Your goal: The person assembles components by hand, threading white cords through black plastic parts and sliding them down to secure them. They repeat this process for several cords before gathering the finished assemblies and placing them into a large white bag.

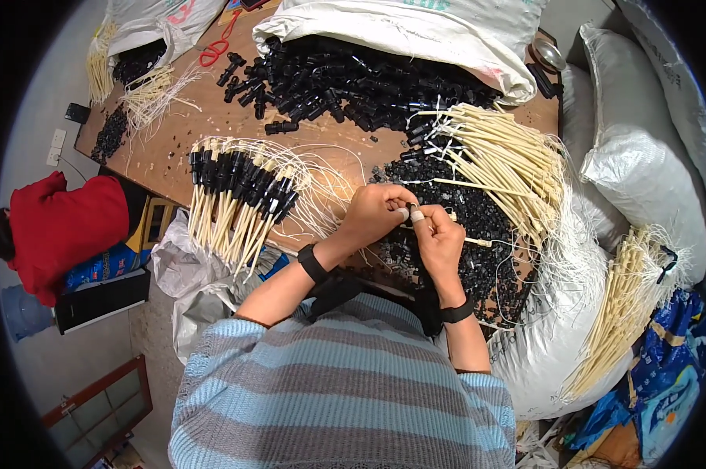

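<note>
My left hand (pixel 375 213) and my right hand (pixel 440 241) meet fingertip to fingertip over the table, both pinched on a small black piece (pixel 412 205). Its exact kind is hidden by the fingers. Pale tape or covers show on the fingertips. Beneath the hands spreads a heap of small black parts (pixel 478 270). A cream stick (pixel 478 242) with a thin white string pokes out beside my right hand. Left of my hands, a row of cream sticks (pixel 235 221) hangs over the table edge, their upper ends fitted with black sleeves (pixel 247 178).
A big pile of black cylindrical parts (pixel 314 78) spills from a white sack (pixel 415 35) at the back. Loose cream sticks (pixel 509 156) with strings lie at the right. Red scissors (pixel 216 51) rest far left. A person in red (pixel 75 223) is at the left. Full sacks (pixel 642 148) stand right.
</note>
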The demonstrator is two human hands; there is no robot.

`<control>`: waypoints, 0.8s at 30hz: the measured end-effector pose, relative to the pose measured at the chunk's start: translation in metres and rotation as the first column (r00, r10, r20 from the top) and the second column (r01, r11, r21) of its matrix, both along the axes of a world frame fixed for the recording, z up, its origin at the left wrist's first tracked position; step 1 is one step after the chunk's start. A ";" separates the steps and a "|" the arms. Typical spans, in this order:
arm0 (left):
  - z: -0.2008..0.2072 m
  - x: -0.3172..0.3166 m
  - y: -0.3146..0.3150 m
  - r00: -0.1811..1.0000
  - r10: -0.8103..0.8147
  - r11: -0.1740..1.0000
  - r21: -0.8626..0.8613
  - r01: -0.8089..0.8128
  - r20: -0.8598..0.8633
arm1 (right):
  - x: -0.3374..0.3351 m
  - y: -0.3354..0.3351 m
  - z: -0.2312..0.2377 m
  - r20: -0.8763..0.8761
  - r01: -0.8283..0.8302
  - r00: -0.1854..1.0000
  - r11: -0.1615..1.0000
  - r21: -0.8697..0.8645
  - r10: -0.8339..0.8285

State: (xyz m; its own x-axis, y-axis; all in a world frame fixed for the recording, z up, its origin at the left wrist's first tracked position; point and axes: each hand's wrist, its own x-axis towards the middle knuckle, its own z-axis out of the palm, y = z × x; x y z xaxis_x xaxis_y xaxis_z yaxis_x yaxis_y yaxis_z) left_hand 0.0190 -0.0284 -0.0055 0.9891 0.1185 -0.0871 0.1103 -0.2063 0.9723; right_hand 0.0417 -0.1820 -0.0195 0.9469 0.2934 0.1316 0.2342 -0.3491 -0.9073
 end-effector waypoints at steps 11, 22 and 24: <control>0.016 0.001 0.011 0.850 -0.284 0.915 0.390 0.102 0.443 | 0.010 -0.023 0.019 -0.483 0.193 0.733 0.534 0.823 0.479; 0.014 -0.010 0.023 0.910 -0.300 0.838 0.535 0.108 0.285 | 0.012 -0.018 0.032 0.040 -0.184 0.979 0.953 -0.242 0.199; 0.028 -0.016 0.018 0.908 -0.384 0.711 0.681 0.175 0.167 | 0.015 -0.013 0.038 -0.298 -0.149 0.945 0.989 -0.023 0.135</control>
State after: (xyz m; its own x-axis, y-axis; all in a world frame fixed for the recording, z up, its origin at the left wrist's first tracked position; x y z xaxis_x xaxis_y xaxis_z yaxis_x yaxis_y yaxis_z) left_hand 0.0026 -0.0101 0.0224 0.9522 -0.2441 0.1837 -0.3055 -0.7621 0.5709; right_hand 0.0567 -0.1947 0.0182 0.8895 0.4266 -0.1636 0.0084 -0.3733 -0.9277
